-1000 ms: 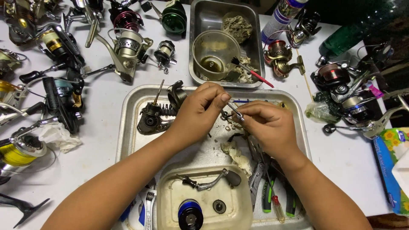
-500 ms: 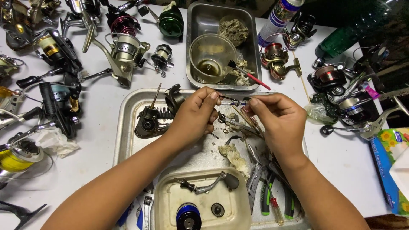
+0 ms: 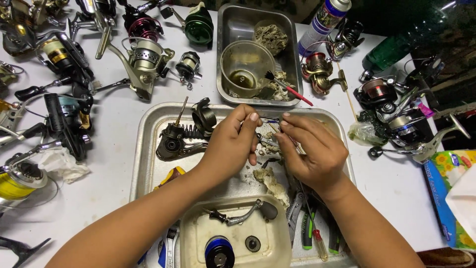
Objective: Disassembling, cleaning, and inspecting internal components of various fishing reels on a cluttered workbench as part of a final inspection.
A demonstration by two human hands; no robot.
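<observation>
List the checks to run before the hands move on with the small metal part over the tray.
1. Left hand grips small metal part: ok.
2. Right hand fingers pinch it too: ok.
3. Part sits over the metal tray: ok.
4. Part fully visible: not ok, fingers cover it.
5. Pliers within reach by the right wrist: ok.
6. Reel body clear of the hands: ok.

two trays (image 3: pixel 148 149), perhaps twelve reels (image 3: pixel 144 57)

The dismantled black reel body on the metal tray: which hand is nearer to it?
Left. The left hand is just right of the black reel body, while the right hand is farther right, beyond the left.
</observation>
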